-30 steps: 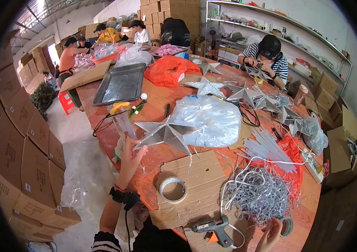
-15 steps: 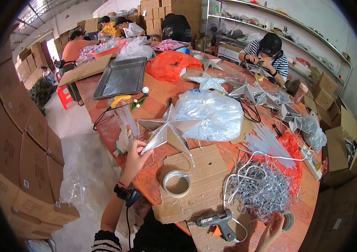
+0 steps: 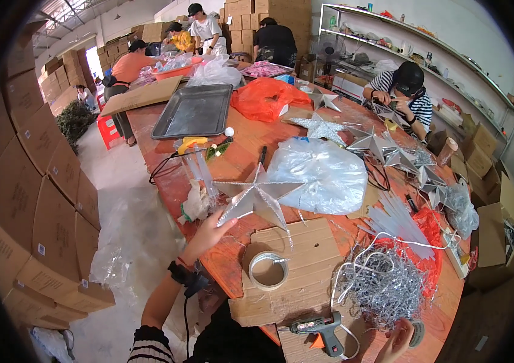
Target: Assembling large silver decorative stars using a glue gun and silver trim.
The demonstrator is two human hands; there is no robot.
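My left hand point(image 3: 209, 233) is closed on the lower left point of a silver five-pointed star point(image 3: 258, 195) with glittery tinsel along its edges. One tinsel strand hangs from the star over the cardboard. At the lower right, my right hand point(image 3: 395, 342) has its fingers curled together beside a grey tape roll point(image 3: 416, 333), just below a tangled heap of silver tinsel point(image 3: 384, 287). What those fingers hold, if anything, is too small to tell. A grey glue gun point(image 3: 323, 331) with an orange trigger lies to the left of that hand. A wide tape roll point(image 3: 268, 270) rests on the cardboard sheet point(image 3: 305, 242).
Beyond the star sits a clear bag point(image 3: 317, 175) of silvery material. Clear glue sticks point(image 3: 399, 225) lie right of it; a white cord crosses them. A dark metal tray point(image 3: 193, 112) is farther back. More stars point(image 3: 370, 144) line the right side, where a co-worker point(image 3: 405, 100) sits.
The whole scene has shifted slightly rightward in view. At the back, a person in white has straightened up. My left hand keeps its hold on the star, and my right hand stays beside the tinsel.
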